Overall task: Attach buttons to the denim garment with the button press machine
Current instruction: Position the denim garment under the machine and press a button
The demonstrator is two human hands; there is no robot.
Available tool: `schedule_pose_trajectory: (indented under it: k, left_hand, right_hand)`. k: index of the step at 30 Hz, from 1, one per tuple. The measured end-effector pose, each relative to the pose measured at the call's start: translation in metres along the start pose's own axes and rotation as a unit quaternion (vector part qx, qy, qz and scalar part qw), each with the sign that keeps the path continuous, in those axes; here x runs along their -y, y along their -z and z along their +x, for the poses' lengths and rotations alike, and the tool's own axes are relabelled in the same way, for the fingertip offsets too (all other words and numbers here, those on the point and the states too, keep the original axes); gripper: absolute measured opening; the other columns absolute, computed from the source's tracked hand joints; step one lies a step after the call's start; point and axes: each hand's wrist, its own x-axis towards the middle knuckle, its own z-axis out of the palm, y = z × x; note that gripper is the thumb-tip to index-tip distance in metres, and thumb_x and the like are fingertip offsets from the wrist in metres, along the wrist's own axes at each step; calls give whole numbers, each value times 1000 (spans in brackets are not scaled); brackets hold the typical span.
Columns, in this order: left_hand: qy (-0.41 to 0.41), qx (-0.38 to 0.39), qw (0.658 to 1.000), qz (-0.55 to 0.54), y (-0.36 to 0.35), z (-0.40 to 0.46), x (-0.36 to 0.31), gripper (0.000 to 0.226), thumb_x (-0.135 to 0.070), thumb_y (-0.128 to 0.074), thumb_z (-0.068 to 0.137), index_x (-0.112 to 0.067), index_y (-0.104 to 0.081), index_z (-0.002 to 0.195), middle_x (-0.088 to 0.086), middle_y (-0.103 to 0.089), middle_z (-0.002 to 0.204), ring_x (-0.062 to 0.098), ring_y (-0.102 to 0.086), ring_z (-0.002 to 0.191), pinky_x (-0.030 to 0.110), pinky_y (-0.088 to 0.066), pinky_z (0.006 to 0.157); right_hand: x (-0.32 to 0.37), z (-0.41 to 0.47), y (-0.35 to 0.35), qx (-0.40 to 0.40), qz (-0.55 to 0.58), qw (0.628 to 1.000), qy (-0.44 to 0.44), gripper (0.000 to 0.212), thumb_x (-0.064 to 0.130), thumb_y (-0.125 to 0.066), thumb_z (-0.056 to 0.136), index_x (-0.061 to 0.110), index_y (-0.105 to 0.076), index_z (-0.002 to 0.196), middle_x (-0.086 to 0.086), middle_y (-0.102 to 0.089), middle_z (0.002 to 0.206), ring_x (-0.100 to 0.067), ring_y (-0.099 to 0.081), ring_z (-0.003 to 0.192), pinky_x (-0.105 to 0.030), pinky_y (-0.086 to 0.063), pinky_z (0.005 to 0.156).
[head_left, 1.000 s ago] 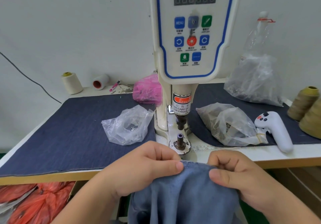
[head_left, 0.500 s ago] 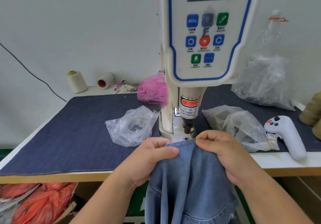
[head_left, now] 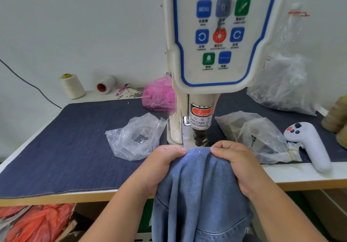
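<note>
A light blue denim garment (head_left: 201,191) hangs over the table's front edge, its top hem drawn up under the punch (head_left: 200,137) of the cream button press machine (head_left: 216,40). My left hand (head_left: 161,166) pinches the hem on the left side and my right hand (head_left: 236,162) pinches it on the right. A small red laser dot (head_left: 199,150) shows on the hem between my hands. The lower die is hidden under the cloth.
Dark denim cloth (head_left: 65,147) covers the table. A clear bag with metal parts (head_left: 137,138) lies left of the machine, another clear bag (head_left: 257,134) and a white controller (head_left: 309,144) right. Pink bag (head_left: 157,95), thread cones (head_left: 72,85) and a large bag (head_left: 283,85) stand behind.
Both hands have carried the denim hem forward from the table's front edge over the lower die, under the punch. The view has moved closer to the machine.
</note>
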Motion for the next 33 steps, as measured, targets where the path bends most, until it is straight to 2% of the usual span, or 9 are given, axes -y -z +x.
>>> schedule_pose_trajectory:
  k: [3,5,7,9,12,18,20,25,33]
  left_hand:
    - [-10,1,1000,3,1,0,2,23,-28,-61,80,-8,-57,70,11,-50,73,20,-48,68,30,-42,62]
    - [-21,2,1000,13,2,0,3,27,-29,-62,79,-5,-52,73,14,-43,75,25,-39,70,32,-38,63]
    - [-25,3,1000,19,2,0,3,33,-32,-64,75,-3,-51,79,15,-39,83,29,-31,78,35,-32,66]
    - [-24,2,999,24,2,1,3,35,-34,-66,72,-3,-49,77,15,-37,82,28,-29,76,36,-29,65]
    - [-25,5,999,33,3,1,4,31,-32,-65,75,-10,-45,65,9,-37,70,20,-35,65,33,-31,61]
    - [-29,4,998,47,3,2,4,35,-35,-65,73,-4,-51,77,14,-39,80,22,-36,69,33,-32,62]
    - [-32,1,998,56,4,3,5,34,-36,-66,73,-6,-50,72,12,-39,75,20,-37,66,33,-33,61]
    - [-41,-1,997,64,6,6,9,29,-30,-63,79,-21,-50,55,-1,-44,59,11,-40,55,23,-36,53]
    - [-55,-4,996,65,6,7,11,29,-33,-67,75,-20,-51,55,-1,-44,59,10,-40,55,23,-36,54]
  right_hand:
    - [-2,0,1,9,10,1000,1,25,12,-64,87,16,-67,63,-1,-63,67,-8,-59,66,-30,-43,70]
    - [-3,-1,1,20,13,1000,5,23,12,-64,86,16,-67,63,-1,-62,67,-9,-58,66,-30,-43,70]
    - [-3,-3,1,33,25,999,6,18,17,-67,81,17,-66,63,-1,-61,67,-9,-57,66,-29,-42,69]
    - [-4,-4,1,42,34,999,6,14,22,-74,72,17,-66,62,0,-61,66,-9,-57,65,-28,-43,67]
    - [-6,-4,3,47,35,998,6,14,24,-76,70,17,-66,63,-1,-62,67,-9,-58,66,-27,-44,66]
    - [-9,-3,7,56,55,997,3,12,25,-70,71,15,-67,65,-3,-62,70,-11,-58,67,-30,-44,68]
    - [-11,-2,8,57,57,997,3,13,22,-76,70,16,-67,64,-3,-61,69,-12,-57,67,-30,-43,68]
    - [-12,-1,10,60,64,996,7,11,19,-71,72,16,-66,63,-2,-59,67,-12,-56,66,-28,-44,66]
    - [-13,-2,10,60,67,996,15,11,21,-68,72,18,-67,62,0,-60,66,-10,-55,65,-27,-43,66]
